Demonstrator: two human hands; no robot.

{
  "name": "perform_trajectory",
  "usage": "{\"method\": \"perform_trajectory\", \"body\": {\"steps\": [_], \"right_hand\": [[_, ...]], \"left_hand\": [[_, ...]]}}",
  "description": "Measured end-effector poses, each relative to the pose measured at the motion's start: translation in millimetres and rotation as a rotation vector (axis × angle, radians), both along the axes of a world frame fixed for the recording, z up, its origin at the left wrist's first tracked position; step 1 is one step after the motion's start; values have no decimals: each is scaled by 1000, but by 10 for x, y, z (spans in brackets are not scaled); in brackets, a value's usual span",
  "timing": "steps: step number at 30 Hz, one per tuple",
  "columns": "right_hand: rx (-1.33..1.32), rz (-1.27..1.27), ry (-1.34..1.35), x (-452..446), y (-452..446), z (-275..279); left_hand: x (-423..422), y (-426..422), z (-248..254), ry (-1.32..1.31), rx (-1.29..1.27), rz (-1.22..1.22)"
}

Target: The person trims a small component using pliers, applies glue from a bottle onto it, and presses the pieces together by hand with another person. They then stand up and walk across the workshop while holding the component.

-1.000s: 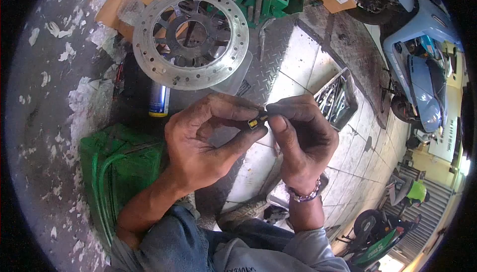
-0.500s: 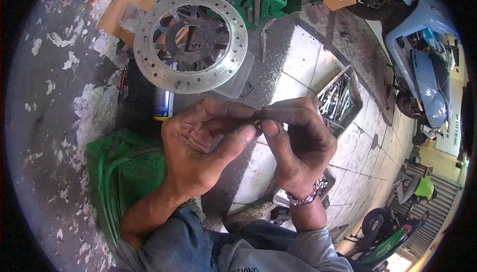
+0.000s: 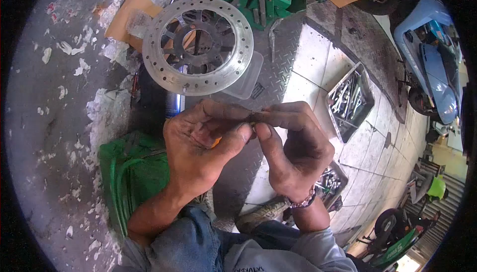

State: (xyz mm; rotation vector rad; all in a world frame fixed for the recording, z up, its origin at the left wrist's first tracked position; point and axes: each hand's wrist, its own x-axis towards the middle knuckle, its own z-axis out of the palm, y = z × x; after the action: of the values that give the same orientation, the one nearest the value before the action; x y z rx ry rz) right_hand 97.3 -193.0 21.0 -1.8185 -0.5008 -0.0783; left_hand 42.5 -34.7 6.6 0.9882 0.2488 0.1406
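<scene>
Both my hands meet in the middle of the view, fingertips almost touching. My left hand (image 3: 201, 140) is closed in a pinch, thumb against the fingers. Opposite it, my right hand (image 3: 298, 145) pinches too, thumb under the bent forefinger. Some tiny dark piece seems to sit between the fingertips, too small and covered to name. Beyond my hands, a drilled metal brake disc (image 3: 242, 48) stands above the workshop floor, apart from them. A blue spray can (image 3: 174, 104) is partly hidden behind the disc and my left hand.
A tray of wrenches (image 3: 350, 98) stands right, with a tray of sockets (image 3: 330, 180) nearer me. Green metal boxes (image 3: 134, 172) are at left and at the far side. Cardboard (image 3: 126, 16) lies beside the disc. A blue scooter (image 3: 432, 68) and a green motorbike (image 3: 397, 244) stand right.
The surroundings have shifted slightly right in view as my head moved. My hands stay together in the same pinch, and the yellowish bit seen between the fingertips is now barely visible.
</scene>
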Motion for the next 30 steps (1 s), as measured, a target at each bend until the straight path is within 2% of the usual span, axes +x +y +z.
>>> {"method": "perform_trajectory", "body": {"steps": [2, 4, 6, 21, 30], "right_hand": [[-14, -3, 64, -57, 13, 31], [-15, -13, 15, -40, 21, -14], [-16, -24, -33, -38, 32, -28], [134, -5, 88, -37, 27, -88], [98, 11, 115, -58, 0, -77]], "left_hand": [[-2, 4, 30, 40, 78, -9], [-8, 5, 29, 81, 157, -19], [-13, 2, -13, -7, 71, 26], [10, 27, 11, 68, 51, -2], [9, 50, -6, 88, 91, -32]]}}
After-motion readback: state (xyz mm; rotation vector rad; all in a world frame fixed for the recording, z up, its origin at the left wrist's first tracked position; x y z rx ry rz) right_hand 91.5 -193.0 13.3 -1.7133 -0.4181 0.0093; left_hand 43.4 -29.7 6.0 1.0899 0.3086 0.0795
